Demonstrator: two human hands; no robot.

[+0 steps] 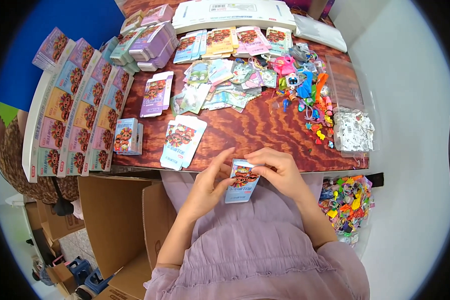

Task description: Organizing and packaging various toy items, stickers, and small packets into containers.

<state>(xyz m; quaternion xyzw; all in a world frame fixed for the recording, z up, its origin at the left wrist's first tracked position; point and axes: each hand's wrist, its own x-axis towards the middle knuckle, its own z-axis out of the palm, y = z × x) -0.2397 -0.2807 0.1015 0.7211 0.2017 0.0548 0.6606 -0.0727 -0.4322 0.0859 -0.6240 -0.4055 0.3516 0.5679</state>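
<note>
Between my two hands, just off the table's front edge, is a small light blue card box (241, 194) with a colourful cartoon character on its front. My left hand (208, 186) holds the box by its left side, thumb against the front, index finger raised toward the top. At the upper end, my right hand (280, 172) pinches the box near its top flap, fingers bent over it. Flattened light blue boxes (181, 145) lie on the table left of the hands. What is inside the held box cannot be seen.
Tiered display trays (60, 125) of finished boxes stand at left, with stacked flat boxes (152, 44) behind. Glossy cards (225, 90) lie mid-table. Small colourful toys (307, 90) and a clear tray (342, 82) with white packets (354, 131) are at right. A cardboard carton (110, 215) stands below left.
</note>
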